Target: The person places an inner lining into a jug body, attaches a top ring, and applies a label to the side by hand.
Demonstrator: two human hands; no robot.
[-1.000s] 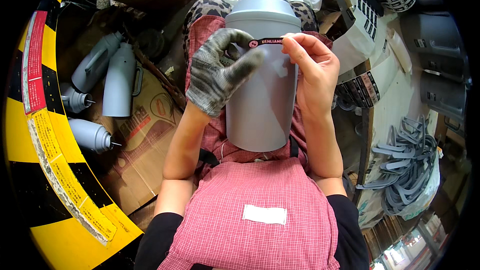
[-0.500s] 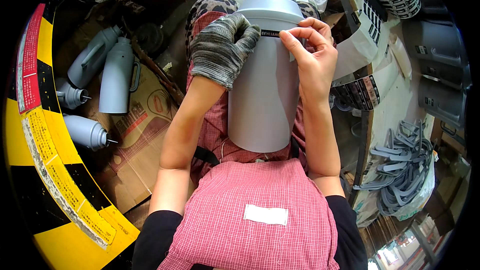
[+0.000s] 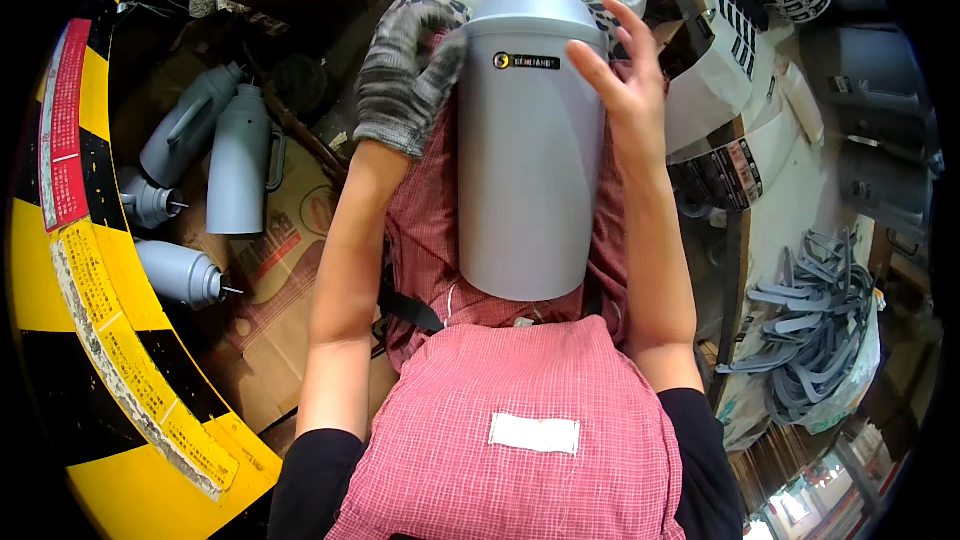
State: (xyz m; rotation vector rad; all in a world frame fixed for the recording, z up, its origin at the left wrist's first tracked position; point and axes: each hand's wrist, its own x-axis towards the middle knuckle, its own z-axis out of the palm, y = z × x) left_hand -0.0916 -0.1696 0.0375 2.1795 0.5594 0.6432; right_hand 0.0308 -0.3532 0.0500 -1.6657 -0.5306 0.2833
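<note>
A grey vacuum flask body (image 3: 530, 180) lies along my lap, its neck pointing away from me and its wide base toward me. Near its shoulder sits a small dark label (image 3: 532, 61) with a yellow round mark. My left hand (image 3: 410, 80), in a grey striped knit glove, is beside the flask's left edge with thumb and fingers apart; whether the thumb touches the flask I cannot tell. Bare and spread, my right hand (image 3: 630, 75) hovers at the right edge, its thumb reaching over the flask's side. Neither hand grips anything.
Several finished-looking grey flasks with handles (image 3: 238, 165) lie on cardboard (image 3: 265, 340) at left, behind a yellow-black striped edge (image 3: 150, 360). On the right-hand bench are a pile of grey handles (image 3: 815, 325), label sheets (image 3: 735, 35) and grey flask shells (image 3: 880, 185).
Both hands have parted from the label, the left moving left and the right slightly right. Their pinched fingers have opened, and the whole label now shows on the flask.
</note>
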